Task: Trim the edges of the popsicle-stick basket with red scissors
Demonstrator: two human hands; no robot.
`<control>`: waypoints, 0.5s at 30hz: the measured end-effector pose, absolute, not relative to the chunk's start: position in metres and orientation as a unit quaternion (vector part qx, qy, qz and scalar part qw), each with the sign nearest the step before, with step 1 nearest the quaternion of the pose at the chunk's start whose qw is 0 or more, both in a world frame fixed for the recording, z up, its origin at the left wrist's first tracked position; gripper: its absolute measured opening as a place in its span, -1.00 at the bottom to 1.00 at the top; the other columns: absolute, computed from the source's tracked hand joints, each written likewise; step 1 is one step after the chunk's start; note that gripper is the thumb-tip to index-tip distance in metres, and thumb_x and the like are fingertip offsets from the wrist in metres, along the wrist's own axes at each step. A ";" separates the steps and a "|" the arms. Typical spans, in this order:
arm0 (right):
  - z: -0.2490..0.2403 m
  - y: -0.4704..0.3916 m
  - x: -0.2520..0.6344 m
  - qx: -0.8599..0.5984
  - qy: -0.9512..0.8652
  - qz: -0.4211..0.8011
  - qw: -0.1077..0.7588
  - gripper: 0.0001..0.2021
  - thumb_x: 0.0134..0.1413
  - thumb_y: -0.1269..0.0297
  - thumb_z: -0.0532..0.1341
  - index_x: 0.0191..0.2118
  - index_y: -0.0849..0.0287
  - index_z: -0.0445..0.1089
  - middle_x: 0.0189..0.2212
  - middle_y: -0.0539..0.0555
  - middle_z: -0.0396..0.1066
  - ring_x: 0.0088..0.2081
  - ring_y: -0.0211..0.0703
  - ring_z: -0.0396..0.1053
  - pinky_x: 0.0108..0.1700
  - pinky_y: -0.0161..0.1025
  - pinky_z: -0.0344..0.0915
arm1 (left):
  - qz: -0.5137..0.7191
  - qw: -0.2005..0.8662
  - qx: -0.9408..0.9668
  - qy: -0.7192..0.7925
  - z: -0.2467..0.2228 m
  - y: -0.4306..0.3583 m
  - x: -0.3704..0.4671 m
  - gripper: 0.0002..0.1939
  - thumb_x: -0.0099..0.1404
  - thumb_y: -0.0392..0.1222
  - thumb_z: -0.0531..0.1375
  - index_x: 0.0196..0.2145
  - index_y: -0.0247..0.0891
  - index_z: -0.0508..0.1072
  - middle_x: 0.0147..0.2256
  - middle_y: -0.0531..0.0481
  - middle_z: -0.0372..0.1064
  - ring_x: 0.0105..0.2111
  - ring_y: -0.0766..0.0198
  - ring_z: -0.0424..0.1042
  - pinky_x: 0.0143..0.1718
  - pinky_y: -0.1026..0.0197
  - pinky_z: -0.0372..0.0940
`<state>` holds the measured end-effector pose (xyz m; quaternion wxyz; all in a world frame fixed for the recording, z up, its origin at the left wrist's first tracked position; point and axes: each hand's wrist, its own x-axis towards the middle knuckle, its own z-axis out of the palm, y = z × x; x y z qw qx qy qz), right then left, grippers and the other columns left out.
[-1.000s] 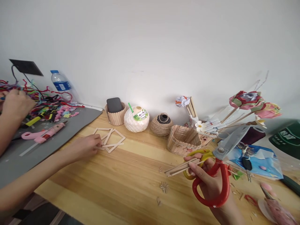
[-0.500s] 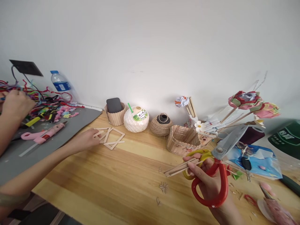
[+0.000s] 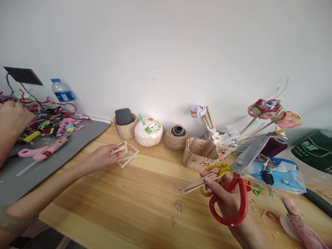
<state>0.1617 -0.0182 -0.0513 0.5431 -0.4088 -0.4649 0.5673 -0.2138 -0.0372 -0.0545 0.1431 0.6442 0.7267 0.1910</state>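
My left hand (image 3: 102,156) is closed on a craft-stick frame (image 3: 126,148), its fingers pinching the left end. Another craft-stick frame (image 3: 131,159) lies on the table under and behind it; where the two overlap is hard to make out. My right hand (image 3: 228,197) holds scissors (image 3: 242,202) with one red and one yellow handle, blades pointing up and away. Between the thumb and fingers of that same hand are a few craft sticks (image 3: 194,184), pointing left.
Along the wall stand a craft-stick cup (image 3: 126,130) with a black object in it, a wrapped coconut (image 3: 148,136), twine (image 3: 176,138) and a craft-stick box (image 3: 199,160). Paper flowers (image 3: 266,109) and a glue gun (image 3: 303,226) are at right. Another person's hand (image 3: 17,116) is among pipe cleaners at left.
My left hand has drawn slightly towards me and raised one craft-stick frame off the other. The right hand still holds the scissors and sticks. The view has shifted slightly.
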 end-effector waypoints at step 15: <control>-0.061 -0.018 0.160 -0.408 -0.476 0.593 0.505 -0.66 -0.28 0.26 0.41 -0.35 0.16 0.28 -0.43 0.06 0.46 -0.58 -0.29 0.29 -0.56 -0.33 0.24 | 0.265 0.404 0.652 0.584 -0.035 -0.057 -0.079 -0.70 0.18 0.03 0.09 -0.38 -0.27 0.41 -0.44 0.04 0.34 -0.44 0.28 0.27 -0.39 0.25 0.15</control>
